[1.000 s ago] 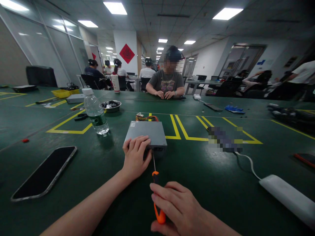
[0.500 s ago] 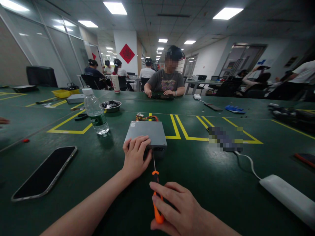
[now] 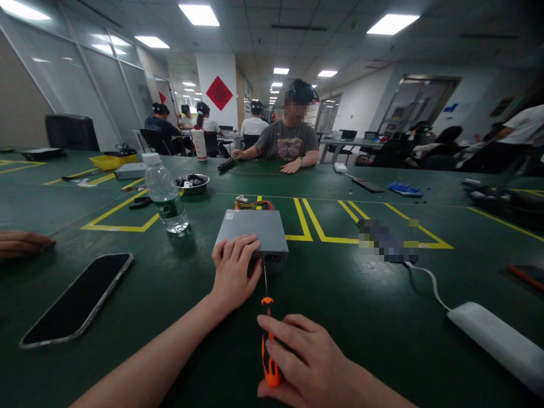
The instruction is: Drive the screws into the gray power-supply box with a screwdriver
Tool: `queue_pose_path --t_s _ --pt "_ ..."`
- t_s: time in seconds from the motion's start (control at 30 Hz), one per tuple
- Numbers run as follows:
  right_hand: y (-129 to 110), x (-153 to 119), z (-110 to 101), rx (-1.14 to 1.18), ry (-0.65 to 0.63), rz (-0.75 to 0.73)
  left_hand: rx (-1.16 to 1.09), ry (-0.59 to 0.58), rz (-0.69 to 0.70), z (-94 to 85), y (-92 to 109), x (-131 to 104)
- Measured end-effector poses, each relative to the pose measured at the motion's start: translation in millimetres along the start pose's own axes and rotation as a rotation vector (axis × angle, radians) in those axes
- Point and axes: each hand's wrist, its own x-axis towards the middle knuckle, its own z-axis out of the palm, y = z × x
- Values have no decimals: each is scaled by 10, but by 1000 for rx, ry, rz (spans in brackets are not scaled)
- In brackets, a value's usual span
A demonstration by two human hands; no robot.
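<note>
A grey metal computer power supply (image 3: pixel 255 226) lies on the green table in front of me, a bundle of coloured wires (image 3: pixel 255 204) coming out at its far side. My left hand (image 3: pixel 236 266) grips its near left corner, fingers over the top and thumb down by the front face. In my right hand (image 3: pixel 304 357) is an orange and black screwdriver (image 3: pixel 271 362), held by the handle between fingers and thumb. Its thin shaft points away from me and meets the front face beside my left thumb. The exact spot under the tip is too small to make out.
Left of the power supply stands a water bottle (image 3: pixel 166 198), with a metal bowl (image 3: pixel 192 183) behind it. A phone (image 3: pixel 79 297) lies nearer left. Another person's hand (image 3: pixel 23 243) rests at the left edge. A white power strip (image 3: pixel 497 340) with its cord is at right. A co-worker (image 3: pixel 291 139) sits opposite.
The screwdriver handle has turned slightly in my right hand; my left hand stays put. Opposite, the co-worker moved a dark object leftward. Another person's hand reaches farther in at left.
</note>
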Motion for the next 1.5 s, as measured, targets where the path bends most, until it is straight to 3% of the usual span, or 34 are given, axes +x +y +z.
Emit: queue_pose_path --t_s 0.1,0.27,0.53,0.73,0.97,1.17,1.4,1.5 --pt "17 -19 18 28 11 37 -2 4 0 5 -1 4" --pt "-10 49 -49 9 -150 16 -2 6 5 7 -1 8" --pt "2 -16 11 16 3 17 -10 1 6 -9 4 6" --pt "-31 47 -84 37 -120 10 0 2 5 1 -3 4" --pt "-2 39 -29 -6 31 -4 7 -2 1 5 -2 5" --pt "-33 46 -78 33 -146 30 7 12 10 6 -4 5" --pt "0 14 4 20 -4 -6 1 11 6 -2 6 14" --pt "4 7 -12 35 -57 31 -2 11 4 -2 7 12"
